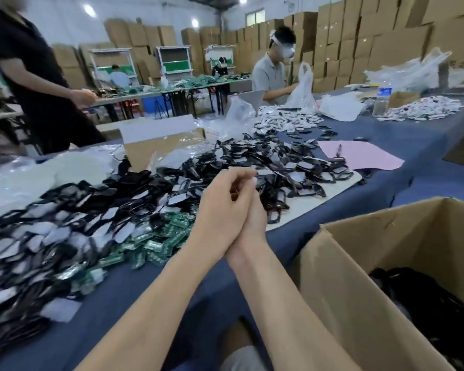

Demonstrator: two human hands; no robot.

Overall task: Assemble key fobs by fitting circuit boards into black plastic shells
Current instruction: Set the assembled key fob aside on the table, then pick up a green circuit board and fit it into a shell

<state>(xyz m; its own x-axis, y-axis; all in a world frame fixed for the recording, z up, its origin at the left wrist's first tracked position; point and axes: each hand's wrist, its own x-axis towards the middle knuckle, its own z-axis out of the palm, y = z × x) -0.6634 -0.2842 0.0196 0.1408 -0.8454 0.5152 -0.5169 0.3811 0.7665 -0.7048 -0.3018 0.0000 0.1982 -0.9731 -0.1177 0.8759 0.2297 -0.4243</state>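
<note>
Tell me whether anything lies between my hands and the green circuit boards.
Nothing visible does. The left hand and right hand are pressed together just right of the circuit boards, which lie in the open on the blue cloth, with black shells heaped beside them.

We find both arms bare all the way up from the lower edge of the view, and the left forearm (156,295) and the right forearm (284,290) are long and slender. The left hand (223,207) and the right hand (255,220) are bare too, narrow and long-fingered, though blur hides the nails from us. Between the forearms, at the bottom edge, we make out a patch of grey cloth (241,357) — shirt or trousers, we cannot tell.
</note>
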